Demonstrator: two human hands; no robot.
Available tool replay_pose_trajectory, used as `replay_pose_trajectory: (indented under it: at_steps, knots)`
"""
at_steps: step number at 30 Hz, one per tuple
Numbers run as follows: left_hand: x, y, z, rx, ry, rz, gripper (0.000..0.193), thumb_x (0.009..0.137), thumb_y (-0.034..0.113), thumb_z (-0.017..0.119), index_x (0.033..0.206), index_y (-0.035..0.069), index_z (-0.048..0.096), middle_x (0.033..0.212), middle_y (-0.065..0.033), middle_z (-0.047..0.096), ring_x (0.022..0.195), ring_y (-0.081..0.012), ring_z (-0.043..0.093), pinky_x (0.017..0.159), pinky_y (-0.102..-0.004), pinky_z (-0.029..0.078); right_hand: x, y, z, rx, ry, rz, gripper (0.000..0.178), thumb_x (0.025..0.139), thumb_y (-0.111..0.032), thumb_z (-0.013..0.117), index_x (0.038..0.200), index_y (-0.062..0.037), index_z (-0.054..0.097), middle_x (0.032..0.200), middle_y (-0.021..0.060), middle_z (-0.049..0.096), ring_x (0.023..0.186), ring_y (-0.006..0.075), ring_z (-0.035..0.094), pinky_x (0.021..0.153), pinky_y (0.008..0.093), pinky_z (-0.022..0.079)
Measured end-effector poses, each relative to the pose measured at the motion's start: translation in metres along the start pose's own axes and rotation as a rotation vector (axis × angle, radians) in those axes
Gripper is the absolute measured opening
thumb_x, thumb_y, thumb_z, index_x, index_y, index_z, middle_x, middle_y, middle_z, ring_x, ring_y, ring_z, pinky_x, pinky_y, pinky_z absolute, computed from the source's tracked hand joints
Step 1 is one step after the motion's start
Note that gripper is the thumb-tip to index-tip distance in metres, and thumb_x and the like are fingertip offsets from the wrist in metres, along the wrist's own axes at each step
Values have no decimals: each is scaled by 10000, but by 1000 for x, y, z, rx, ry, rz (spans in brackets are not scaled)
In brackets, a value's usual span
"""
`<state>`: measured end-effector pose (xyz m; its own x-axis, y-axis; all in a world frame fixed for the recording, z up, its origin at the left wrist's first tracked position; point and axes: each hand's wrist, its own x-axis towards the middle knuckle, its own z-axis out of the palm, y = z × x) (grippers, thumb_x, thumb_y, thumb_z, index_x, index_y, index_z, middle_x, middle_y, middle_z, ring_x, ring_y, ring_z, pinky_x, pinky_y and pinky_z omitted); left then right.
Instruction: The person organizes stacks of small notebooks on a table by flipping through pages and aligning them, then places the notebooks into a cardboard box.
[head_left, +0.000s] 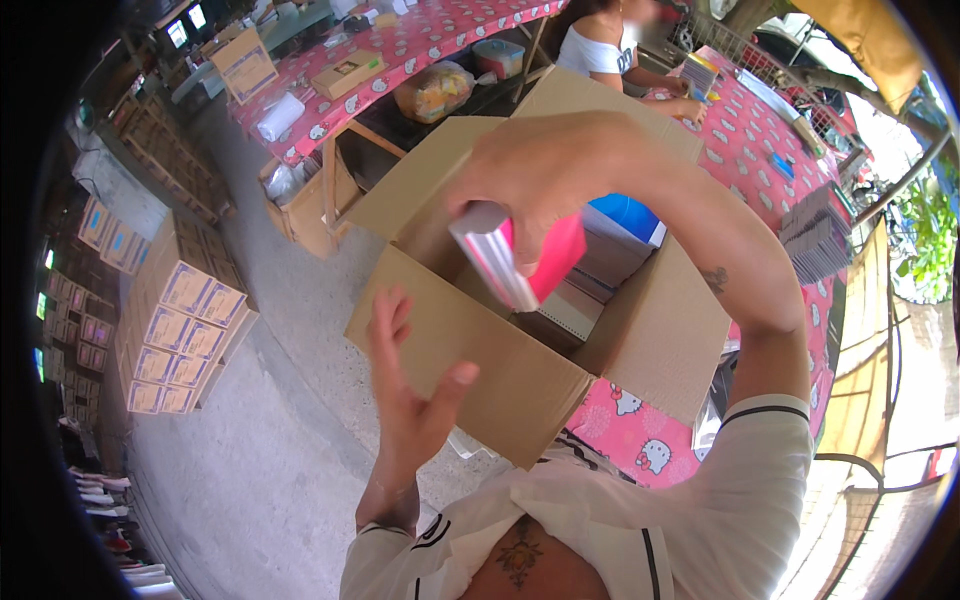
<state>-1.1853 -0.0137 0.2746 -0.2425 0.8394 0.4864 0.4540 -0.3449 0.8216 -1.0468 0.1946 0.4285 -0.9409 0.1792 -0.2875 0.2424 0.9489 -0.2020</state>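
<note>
My right hand [545, 165] reaches over an open cardboard box [465, 350] and grips a small stack of pink-covered notebooks [560, 258] from above. The stack hangs tilted over the box opening, slightly blurred, with its page edges toward the left. Inside the box lie spiral-bound notebooks [572, 309] and, at the far right corner, something with a bright blue cover [628, 212]. Part of the box's inside is hidden behind my right hand and the stack. My left hand [410, 400] is raised beside the near left wall of the box, fingers apart and holding nothing.
The box stands by a table with a pink patterned cloth [650, 425]. Stacks of notebooks [815, 235] sit on its right side. Across it, another person [600, 55] handles notebooks. Stacked cartons [185, 310] stand on the floor at left; a second pink table [420, 40] is behind.
</note>
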Motion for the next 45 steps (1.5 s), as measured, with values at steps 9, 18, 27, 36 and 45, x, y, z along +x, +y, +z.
replay_pose_trajectory:
  at_steps: [9,18,27,36,45]
  knots:
    - [12,-23,45,-457,277,-82,721,840,166,779,1387,-39,355,1261,-133,526,1155,-223,538,977,-359,455,22,-34,-15,292,310,-225,397,708,-307,746,983,-37,651,873,101,676,857,273,645,718,410,483]
    - [-25,-29,19,-1029,395,-554,727,840,124,762,1440,35,362,1267,-106,564,1171,-230,568,981,-383,492,137,117,260,43,-909,-33,913,687,-381,839,1474,-130,450,1485,185,466,1336,346,475,1108,452,396]
    - [-58,-36,30,-808,136,-471,673,881,252,760,1380,-1,385,1238,-121,577,1159,-193,560,994,-354,460,122,118,304,93,-1100,21,981,670,-459,851,1472,-72,438,1462,200,487,1302,362,505,1098,432,407]
    - [-58,-42,35,-731,120,-529,664,881,311,753,1326,-51,417,1186,-153,599,1102,-197,584,964,-344,468,103,127,291,125,-1099,120,990,661,-469,854,1468,-69,443,1458,201,490,1304,360,504,1099,432,406]
    - [-54,-51,43,-847,168,-649,729,875,301,759,1392,-53,388,1238,-144,591,1135,-193,578,990,-338,461,93,135,285,140,-1086,159,1000,652,-480,857,1465,-67,448,1455,202,492,1306,359,503,1101,433,405]
